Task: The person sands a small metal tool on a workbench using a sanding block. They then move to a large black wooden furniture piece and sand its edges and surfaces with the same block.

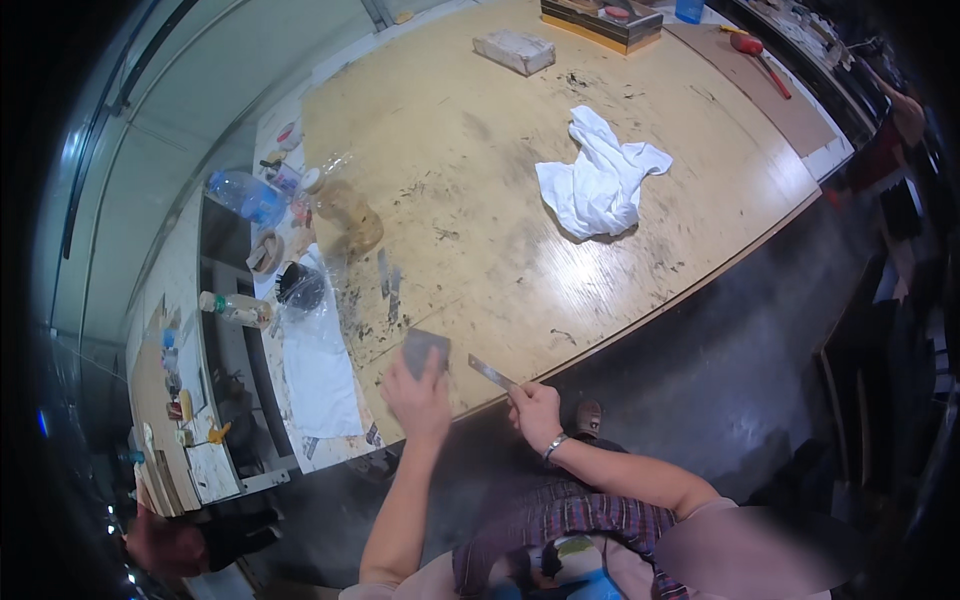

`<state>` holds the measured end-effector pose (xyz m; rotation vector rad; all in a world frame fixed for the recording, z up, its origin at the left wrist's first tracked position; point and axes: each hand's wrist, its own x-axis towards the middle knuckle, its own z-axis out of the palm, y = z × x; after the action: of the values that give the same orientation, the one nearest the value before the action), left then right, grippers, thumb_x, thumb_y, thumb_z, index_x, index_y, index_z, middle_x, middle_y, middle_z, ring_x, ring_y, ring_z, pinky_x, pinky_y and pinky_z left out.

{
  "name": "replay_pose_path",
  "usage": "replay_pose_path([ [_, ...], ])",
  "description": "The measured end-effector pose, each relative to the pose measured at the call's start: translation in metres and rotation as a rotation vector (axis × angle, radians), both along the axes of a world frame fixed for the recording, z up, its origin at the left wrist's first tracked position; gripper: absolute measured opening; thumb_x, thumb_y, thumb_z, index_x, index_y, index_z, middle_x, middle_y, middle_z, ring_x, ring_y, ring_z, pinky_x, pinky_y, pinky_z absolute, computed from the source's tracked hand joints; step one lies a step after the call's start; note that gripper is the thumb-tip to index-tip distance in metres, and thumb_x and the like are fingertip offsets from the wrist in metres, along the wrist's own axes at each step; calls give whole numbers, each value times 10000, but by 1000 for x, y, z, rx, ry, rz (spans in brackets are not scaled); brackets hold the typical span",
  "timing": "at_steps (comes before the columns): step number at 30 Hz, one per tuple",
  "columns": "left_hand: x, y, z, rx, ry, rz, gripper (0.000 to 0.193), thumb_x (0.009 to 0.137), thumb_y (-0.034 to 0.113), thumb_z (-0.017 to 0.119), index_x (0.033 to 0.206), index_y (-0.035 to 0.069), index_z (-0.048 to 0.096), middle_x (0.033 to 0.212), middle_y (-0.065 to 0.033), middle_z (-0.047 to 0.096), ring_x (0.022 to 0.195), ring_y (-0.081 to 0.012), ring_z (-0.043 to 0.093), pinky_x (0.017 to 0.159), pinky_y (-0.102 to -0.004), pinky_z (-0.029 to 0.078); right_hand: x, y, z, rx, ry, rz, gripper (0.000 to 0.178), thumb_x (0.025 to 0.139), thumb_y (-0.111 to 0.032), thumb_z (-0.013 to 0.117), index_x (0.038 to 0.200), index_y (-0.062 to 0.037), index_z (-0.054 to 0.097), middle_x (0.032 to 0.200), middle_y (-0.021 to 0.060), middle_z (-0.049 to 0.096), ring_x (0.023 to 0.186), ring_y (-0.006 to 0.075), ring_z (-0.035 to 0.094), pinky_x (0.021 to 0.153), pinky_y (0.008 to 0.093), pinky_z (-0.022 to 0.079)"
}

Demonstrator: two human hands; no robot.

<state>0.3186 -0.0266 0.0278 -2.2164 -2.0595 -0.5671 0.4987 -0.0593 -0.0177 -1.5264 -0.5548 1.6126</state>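
Near the table's front edge, my left hand [418, 398] has its fingers on a dark grey, flat, square piece [425, 347], which looks like sandpaper; motion blurs both a little. To its right, my right hand [536, 412] is closed around the near end of a thin, narrow metal strip [487, 371]. The strip's far end points up and left over the tabletop, toward the grey piece. Two more narrow dark strips [393, 290] lie on the table just beyond my left hand.
The yellowish table [470, 240] is smudged black. On it lie a crumpled white cloth [600, 180], a whitish block [514, 50] and a box [602, 22] at the back. Plastic bottles [240, 195], a black cup [300, 287] and a white sheet [320, 370] crowd the left side.
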Motion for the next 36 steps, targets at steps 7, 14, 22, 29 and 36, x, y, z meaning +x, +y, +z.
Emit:
replay_pose_path([
  [7,39,-37,-16,-33,4,-97,555,758,151,769,1298,233,673,1454,-242,468,1228,-417,485,1027,-514,345,-11,-4,-3,-35,-36,-43,330,982,-199,603,717,-6,647,555,38,588,441,108,519,430,267,400],
  [14,47,-27,-4,72,-35,-146,432,825,155,660,1247,245,692,1344,-267,547,1133,-443,544,953,-524,386,-6,1,13,22,-235,49,361,989,-239,586,739,9,666,548,69,612,481,132,590,471,311,457],
  [22,36,0,-13,-1,38,-65,479,789,179,738,1263,237,697,1410,-232,502,1191,-421,506,1001,-522,346,-12,-1,3,7,-144,-36,374,988,-200,584,676,-3,642,532,42,585,451,117,540,447,299,423],
  [29,28,1,-21,-20,61,-30,529,767,209,781,1284,262,686,1424,-234,490,1209,-413,487,1018,-500,325,-10,0,7,-1,-142,-5,349,1001,-224,581,753,9,656,557,69,618,448,131,578,439,298,443],
  [36,41,-39,-16,-38,52,-85,546,737,209,797,1269,274,695,1417,-223,497,1217,-406,492,1000,-509,334,-11,-2,1,22,-166,5,342,1004,-210,574,758,11,658,558,66,616,450,124,576,437,297,447],
])
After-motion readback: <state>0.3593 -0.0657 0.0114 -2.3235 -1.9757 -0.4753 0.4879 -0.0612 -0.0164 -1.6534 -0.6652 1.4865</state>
